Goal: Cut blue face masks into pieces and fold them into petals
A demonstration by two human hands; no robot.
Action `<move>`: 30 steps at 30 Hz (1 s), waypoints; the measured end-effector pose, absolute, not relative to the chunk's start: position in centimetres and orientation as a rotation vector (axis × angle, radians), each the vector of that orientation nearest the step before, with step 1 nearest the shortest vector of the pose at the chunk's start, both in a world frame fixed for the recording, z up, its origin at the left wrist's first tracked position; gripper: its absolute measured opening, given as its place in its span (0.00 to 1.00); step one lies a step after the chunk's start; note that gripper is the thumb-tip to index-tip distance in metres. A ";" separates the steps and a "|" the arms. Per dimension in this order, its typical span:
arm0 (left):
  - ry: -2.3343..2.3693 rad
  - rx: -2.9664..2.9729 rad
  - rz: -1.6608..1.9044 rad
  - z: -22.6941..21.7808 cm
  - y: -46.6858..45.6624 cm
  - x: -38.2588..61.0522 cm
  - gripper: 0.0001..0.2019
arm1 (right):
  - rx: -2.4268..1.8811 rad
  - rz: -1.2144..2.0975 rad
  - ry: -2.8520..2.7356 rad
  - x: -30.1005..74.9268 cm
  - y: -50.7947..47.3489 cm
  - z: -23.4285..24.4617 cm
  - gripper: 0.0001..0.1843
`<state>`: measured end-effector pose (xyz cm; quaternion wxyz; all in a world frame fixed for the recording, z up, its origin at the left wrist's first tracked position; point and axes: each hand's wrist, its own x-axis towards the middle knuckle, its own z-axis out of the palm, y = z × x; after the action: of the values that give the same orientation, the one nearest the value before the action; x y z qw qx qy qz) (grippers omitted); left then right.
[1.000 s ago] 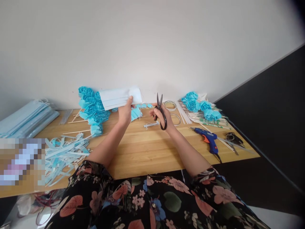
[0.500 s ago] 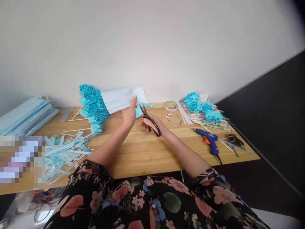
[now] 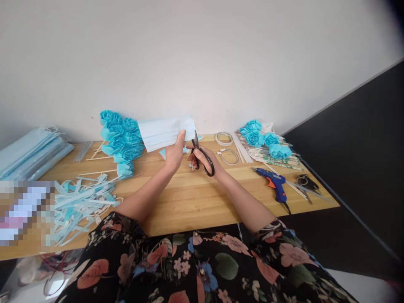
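A pale blue face mask (image 3: pixel 162 132) is held up above the table in my left hand (image 3: pixel 175 152), its thumb lying across the mask near the right end. My right hand (image 3: pixel 203 159) grips black-handled scissors (image 3: pixel 206 162), with the blades pointing up at the mask's right edge. Whether the blades touch the mask I cannot tell. Small light blue pieces (image 3: pixel 186 150) lie on the table behind my hands.
Blue flowers (image 3: pixel 121 134) stand left of the mask, beside a heap of cut strips (image 3: pixel 83 202) and stacked masks (image 3: pixel 25 151). Rightward lie tape rolls (image 3: pixel 224 138), white strips (image 3: pixel 242 147), more blue flowers (image 3: pixel 271 141) and a blue glue gun (image 3: pixel 274 182) on the wooden table (image 3: pixel 192 206).
The scissors have moved up to the mask's right edge, their blades now more upright. My left hand and the mask have shifted slightly right and down.
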<state>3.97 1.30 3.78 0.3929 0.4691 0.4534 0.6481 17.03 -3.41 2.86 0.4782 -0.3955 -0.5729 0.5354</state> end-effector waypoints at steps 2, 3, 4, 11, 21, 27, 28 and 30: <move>1.117 1.239 1.673 3.6 1.3 4.0 0.21 | -0.955 1.295 -1.398 17.0 -3.5 3.0 0.34; 1.105 1.261 1.677 3.5 1.3 4.1 0.21 | -0.953 1.288 -1.390 17.0 -3.5 3.1 0.34; 1.103 1.274 1.679 3.5 1.2 4.1 0.21 | -0.952 1.282 -1.380 17.0 -3.5 3.1 0.33; 1.141 1.295 1.655 3.6 1.1 4.1 0.22 | -0.962 1.230 -1.400 17.1 -3.7 3.4 0.32; 1.157 1.267 1.614 3.7 1.0 4.0 0.22 | -0.989 1.189 -1.422 17.2 -3.5 3.2 0.31; 1.185 1.283 1.578 4.0 0.7 4.0 0.24 | -1.023 1.187 -1.404 17.3 -3.6 3.2 0.32; 1.179 1.291 1.582 4.1 0.7 4.0 0.24 | -1.028 1.183 -1.406 17.3 -3.6 3.2 0.32; 1.170 1.302 1.590 4.1 0.7 4.0 0.23 | -1.031 1.175 -1.416 17.3 -3.6 3.2 0.32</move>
<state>3.95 0.70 4.06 0.3786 0.5096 0.4577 0.6224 17.31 -3.62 3.24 0.4936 -0.4252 -0.5839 0.4844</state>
